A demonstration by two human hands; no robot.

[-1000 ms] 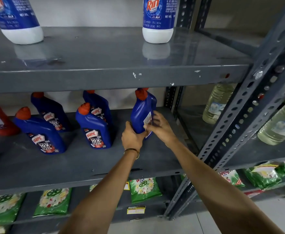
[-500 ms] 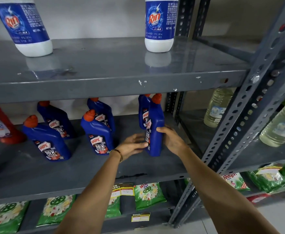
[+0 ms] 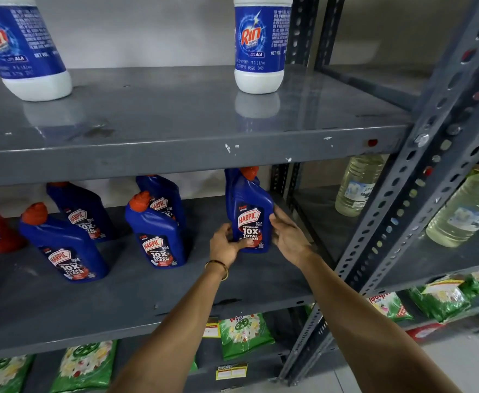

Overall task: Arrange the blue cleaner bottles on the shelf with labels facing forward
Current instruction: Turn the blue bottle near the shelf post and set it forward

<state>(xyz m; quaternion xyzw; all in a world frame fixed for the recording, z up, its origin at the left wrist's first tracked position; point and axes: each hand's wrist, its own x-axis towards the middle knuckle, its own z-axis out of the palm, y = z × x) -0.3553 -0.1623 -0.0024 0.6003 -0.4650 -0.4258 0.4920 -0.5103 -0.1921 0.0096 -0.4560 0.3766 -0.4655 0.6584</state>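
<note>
2 hands cup the rightmost blue bottle (image 3: pixel 249 219), left hand (image 3: pixel 224 245) curled at its base, right hand (image 3: pixel 288 236) spread on its side; label forward, release looks next.

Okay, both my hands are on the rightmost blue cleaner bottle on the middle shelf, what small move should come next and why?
Probably let go. The rightmost blue Harpic bottle with the orange cap stands upright on the grey metal middle shelf, and its label already faces forward. The left hand and right hand bracket its base, so easing both away seems the likely step.
</note>
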